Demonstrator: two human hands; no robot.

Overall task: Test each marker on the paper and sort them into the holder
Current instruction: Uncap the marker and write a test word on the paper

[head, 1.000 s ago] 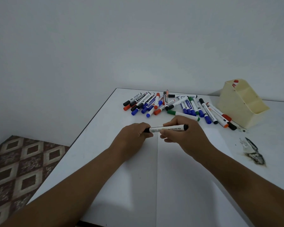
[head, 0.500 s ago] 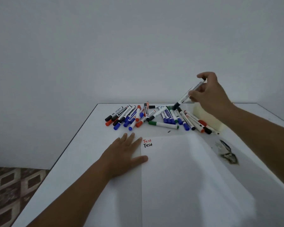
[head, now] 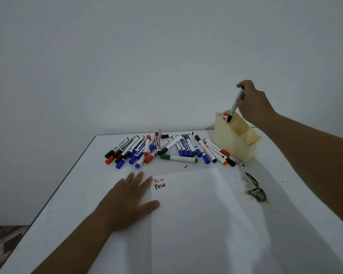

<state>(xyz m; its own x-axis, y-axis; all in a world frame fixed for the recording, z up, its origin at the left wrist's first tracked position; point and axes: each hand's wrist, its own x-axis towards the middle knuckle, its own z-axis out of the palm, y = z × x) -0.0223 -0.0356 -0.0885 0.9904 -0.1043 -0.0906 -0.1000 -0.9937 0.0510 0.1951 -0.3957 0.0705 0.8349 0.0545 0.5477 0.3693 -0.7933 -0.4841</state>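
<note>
My right hand pinches a black-capped marker by its upper end, cap down, with the cap dipping into the back compartment of the cream holder. A red-capped marker stands in that same compartment. My left hand lies flat with straight fingers on the left half of the white paper. "Test" is written on the paper in red and below it in black. Several markers, capped in blue, red, black and green, lie in a pile behind the paper.
A dark burnt-looking stain marks the white table right of the paper. The table's left edge drops to a patterned floor. A plain wall stands close behind the table.
My right hand carried the black marker from above the pile to the right and tipped it cap down into the holder. My left hand stayed flat on the paper.
</note>
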